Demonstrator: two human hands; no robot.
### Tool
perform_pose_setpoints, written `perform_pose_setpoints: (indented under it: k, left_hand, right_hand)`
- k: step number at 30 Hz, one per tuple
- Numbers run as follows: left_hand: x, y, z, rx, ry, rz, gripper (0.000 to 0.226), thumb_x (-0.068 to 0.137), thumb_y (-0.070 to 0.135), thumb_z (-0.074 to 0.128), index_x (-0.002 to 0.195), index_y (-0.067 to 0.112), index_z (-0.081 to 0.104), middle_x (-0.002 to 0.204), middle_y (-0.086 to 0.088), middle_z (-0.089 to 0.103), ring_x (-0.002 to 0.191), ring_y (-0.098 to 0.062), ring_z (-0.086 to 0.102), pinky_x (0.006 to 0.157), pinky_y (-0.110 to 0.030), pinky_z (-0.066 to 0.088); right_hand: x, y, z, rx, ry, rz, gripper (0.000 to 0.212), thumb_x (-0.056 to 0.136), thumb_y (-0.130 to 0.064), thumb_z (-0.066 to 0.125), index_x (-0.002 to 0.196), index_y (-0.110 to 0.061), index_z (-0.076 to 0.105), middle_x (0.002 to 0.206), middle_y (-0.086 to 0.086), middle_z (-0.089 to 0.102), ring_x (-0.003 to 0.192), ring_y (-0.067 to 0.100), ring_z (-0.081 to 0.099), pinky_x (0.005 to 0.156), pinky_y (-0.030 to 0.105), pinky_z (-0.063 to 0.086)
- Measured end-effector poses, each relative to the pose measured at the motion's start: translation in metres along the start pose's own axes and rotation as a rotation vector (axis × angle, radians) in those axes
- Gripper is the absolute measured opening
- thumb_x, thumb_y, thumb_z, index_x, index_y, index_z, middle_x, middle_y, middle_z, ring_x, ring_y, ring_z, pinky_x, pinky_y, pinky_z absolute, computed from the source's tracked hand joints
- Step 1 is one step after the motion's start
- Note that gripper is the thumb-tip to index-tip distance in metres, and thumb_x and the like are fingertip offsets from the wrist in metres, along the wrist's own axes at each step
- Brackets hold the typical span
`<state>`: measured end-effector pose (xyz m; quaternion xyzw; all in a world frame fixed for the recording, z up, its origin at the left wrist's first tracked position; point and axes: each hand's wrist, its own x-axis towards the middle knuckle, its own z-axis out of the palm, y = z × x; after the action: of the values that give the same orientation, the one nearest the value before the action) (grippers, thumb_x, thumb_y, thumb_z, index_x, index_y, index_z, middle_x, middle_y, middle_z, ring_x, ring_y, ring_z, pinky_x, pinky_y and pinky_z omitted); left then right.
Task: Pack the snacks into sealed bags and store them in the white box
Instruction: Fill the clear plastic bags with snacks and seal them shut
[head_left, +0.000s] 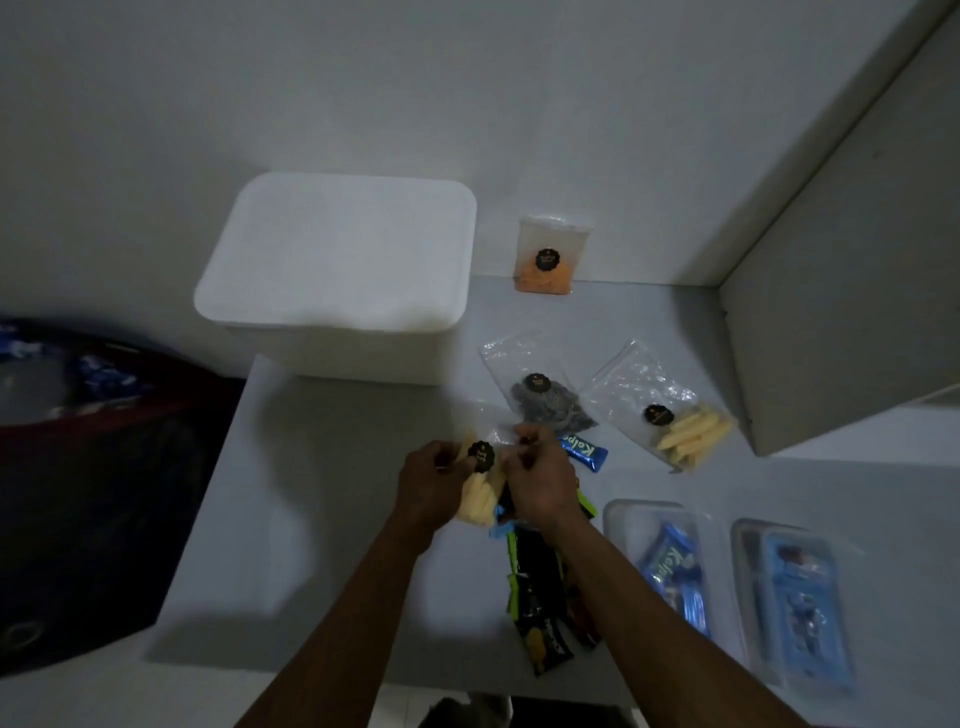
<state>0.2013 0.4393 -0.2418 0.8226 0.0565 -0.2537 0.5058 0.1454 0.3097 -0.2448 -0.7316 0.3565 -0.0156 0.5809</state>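
Note:
Both my hands hold a clear bag of pale yellow snack sticks (480, 496) with a black round label, just above the table. My left hand (434, 486) grips its left side and my right hand (540, 480) pinches its top right edge. The white box (337, 270) stands with its lid on at the back of the table, beyond my hands. Three other bags lie further right: one with dark snacks (543, 397), one with yellow sticks (675, 421), and one with orange snacks (545, 257) leaning on the wall.
A loose blue bar (584, 451) lies by my right hand. Black and green wrappers (540, 597) lie under my right forearm. Two sealed bags of blue snacks (670, 561) (802, 603) rest at the right. A dark red bin (78, 467) stands left of the table.

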Motion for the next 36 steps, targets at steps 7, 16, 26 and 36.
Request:
perform_pose_setpoints:
  k: [7, 16, 26, 36]
  left_hand:
    - [-0.043, 0.043, -0.019, -0.243, -0.114, 0.171, 0.009, 0.087, 0.004, 0.069, 0.090, 0.013, 0.069, 0.087, -0.009, 0.072, 0.079, -0.018, 0.068, 0.069, -0.033, 0.055]
    - [-0.085, 0.099, -0.032, -0.453, -0.097, 0.367, 0.014, 0.090, 0.016, 0.068, 0.104, 0.014, 0.070, 0.096, 0.000, 0.075, 0.086, -0.007, 0.070, 0.071, -0.021, 0.055]
    - [-0.107, 0.146, -0.041, -0.347, -0.045, 0.582, 0.005, 0.089, 0.017, 0.069, 0.086, 0.015, 0.072, 0.081, -0.001, 0.074, 0.076, -0.009, 0.066, 0.069, -0.021, 0.050]
    - [-0.117, 0.157, -0.046, -0.336, -0.020, 0.632, 0.011, 0.088, 0.014, 0.070, 0.080, 0.021, 0.074, 0.083, -0.003, 0.075, 0.090, -0.026, 0.069, 0.084, -0.036, 0.054]
  right_hand:
    - [-0.020, -0.065, -0.039, 0.337, 0.074, -0.048, 0.055, 0.082, -0.025, 0.079, 0.129, -0.020, 0.050, 0.112, 0.002, 0.066, 0.100, 0.016, 0.066, 0.089, 0.034, 0.055]
    - [-0.070, -0.111, -0.090, 0.408, 0.064, -0.272, 0.008, 0.085, -0.006, 0.073, 0.092, -0.005, 0.072, 0.087, 0.015, 0.075, 0.083, 0.024, 0.072, 0.077, 0.033, 0.058]
    - [-0.090, -0.144, -0.127, -0.026, 0.038, -0.472, 0.014, 0.079, -0.022, 0.081, 0.091, -0.020, 0.074, 0.080, -0.006, 0.073, 0.073, 0.004, 0.066, 0.068, 0.018, 0.052]
    - [-0.099, -0.181, -0.123, -0.456, 0.027, -0.668, 0.014, 0.093, -0.035, 0.064, 0.087, -0.024, 0.069, 0.089, -0.010, 0.069, 0.089, 0.010, 0.062, 0.077, 0.034, 0.051]
